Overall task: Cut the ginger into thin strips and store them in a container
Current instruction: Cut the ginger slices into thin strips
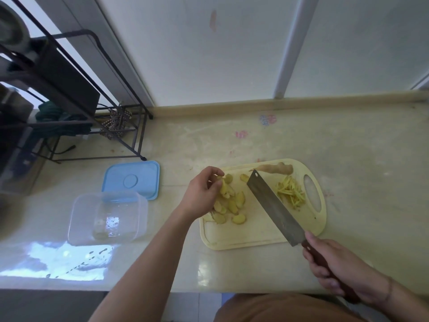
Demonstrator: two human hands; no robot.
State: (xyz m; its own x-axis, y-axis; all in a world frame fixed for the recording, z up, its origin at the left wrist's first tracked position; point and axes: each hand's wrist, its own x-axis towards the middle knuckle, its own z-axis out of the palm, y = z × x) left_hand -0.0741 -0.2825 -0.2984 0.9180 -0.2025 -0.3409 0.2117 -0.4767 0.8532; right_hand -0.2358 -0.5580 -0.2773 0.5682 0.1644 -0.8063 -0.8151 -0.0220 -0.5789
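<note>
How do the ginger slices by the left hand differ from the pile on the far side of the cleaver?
The ginger slices are broad, flat ovals; the ginger strips are thin slivers. The slices lie left of the cleaver, where the left hand pinches some; the strips lie right of it, untouched, near the handle hole. Both are pale yellow and rest on the cutting board.

The light is soft and rather dim, seemingly daylight through the frosted panels [232, 49] at the back. The glossy surface [301, 140] carries a bright bluish glare patch [60, 261] at lower left. Shadows are faint. The wide lens bends the rack [69, 89] and frame edges outward. Detail is slightly soft overall, with murky dark corners at left.
</note>
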